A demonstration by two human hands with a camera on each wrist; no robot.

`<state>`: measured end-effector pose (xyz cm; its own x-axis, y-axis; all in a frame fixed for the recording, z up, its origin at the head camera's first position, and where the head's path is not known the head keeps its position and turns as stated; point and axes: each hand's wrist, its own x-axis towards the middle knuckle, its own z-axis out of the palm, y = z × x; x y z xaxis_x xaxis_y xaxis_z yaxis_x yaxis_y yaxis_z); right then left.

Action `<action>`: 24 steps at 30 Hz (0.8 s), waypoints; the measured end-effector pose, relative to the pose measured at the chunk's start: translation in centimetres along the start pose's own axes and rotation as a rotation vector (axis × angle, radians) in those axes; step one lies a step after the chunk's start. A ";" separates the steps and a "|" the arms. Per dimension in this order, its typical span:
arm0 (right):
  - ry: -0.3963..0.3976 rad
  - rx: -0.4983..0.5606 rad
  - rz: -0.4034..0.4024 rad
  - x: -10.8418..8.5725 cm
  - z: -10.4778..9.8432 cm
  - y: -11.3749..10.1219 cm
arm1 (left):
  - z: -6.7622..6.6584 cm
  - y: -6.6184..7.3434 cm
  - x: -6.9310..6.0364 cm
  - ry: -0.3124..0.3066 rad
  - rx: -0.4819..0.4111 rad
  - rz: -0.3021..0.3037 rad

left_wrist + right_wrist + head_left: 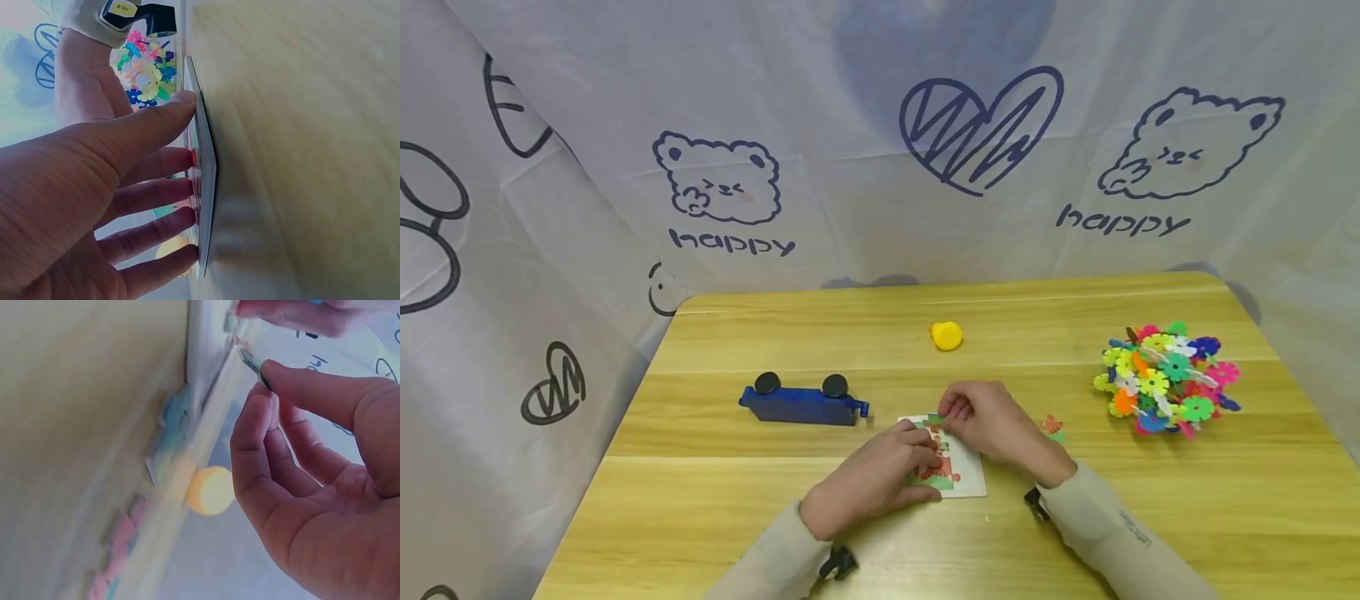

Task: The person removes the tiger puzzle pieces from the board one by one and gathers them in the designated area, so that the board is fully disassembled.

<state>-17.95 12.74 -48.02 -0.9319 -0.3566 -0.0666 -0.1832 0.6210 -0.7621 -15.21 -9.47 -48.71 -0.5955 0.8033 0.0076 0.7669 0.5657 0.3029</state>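
Observation:
A white jigsaw board (972, 479) lies on the table, partly covered with red and green pieces. My left hand (887, 471) rests on it from the left, fingertips on the assembled pieces and thumb (169, 115) at the near edge. Over the board's far edge, my right hand (988, 421) pinches a small green puzzle piece (253, 365) between thumb and index finger. The right wrist view shows this piece tilted above the board. Loose red and green puzzle pieces (1052, 427) lie to the right of the board, beyond my right forearm. My fingers hide part of the picture.
A blue toy vehicle (805, 406) with black wheels lies left of the board. Farther back sits a yellow toy duck (947, 336). A heap of colourful flower-shaped pieces (1172, 379) stands at the right. Behind the wooden table (700, 500) hangs a printed cloth (850, 200).

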 end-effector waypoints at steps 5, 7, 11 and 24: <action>0.016 0.007 0.018 -0.4 -1.0 -0.1 | -0.2 0.0 0.0 0.007 0.010 0.014; 0.015 -0.001 0.032 -0.7 -1.4 -0.2 | -0.2 -0.1 0.0 0.006 0.009 0.014; 0.029 -0.024 0.042 -1.4 -2.3 -0.3 | -0.3 0.0 0.0 -0.004 0.002 0.004; 0.050 -0.041 0.015 -5.0 -3.9 1.3 | -0.6 0.1 -0.1 -0.026 -0.013 -0.026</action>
<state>-14.71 18.07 -46.21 -0.9489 -0.3123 -0.0447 -0.1808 0.6543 -0.7343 -15.19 -9.55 -48.11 -0.6085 0.7931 -0.0253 0.7480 0.5840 0.3154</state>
